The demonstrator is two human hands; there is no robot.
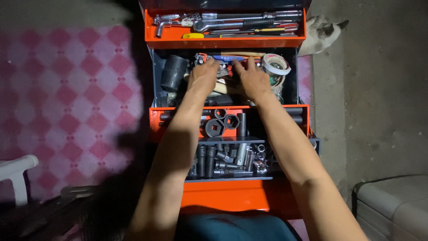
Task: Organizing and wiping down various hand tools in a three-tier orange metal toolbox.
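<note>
An orange cantilever toolbox [232, 198] stands open in front of me with its trays spread out. Both my hands reach into the deep middle compartment. My left hand [203, 73] rests palm down on the jumble of tools there, fingers curled among them. My right hand [252, 78] lies beside it, fingers spread over the tools, close to a roll of pale tape [275, 64]. What the fingers grip is hidden. A large black socket [174, 72] stands at the compartment's left.
The top tray [223, 42] holds ratchets, wrenches and a screwdriver. Nearer trays hold black impact sockets [223, 122] and chrome sockets [247, 156]. A pink checked mat [67, 89] lies left, a cat [323, 31] upper right, a grey case [392, 205] lower right, a white chair part [18, 172] at left.
</note>
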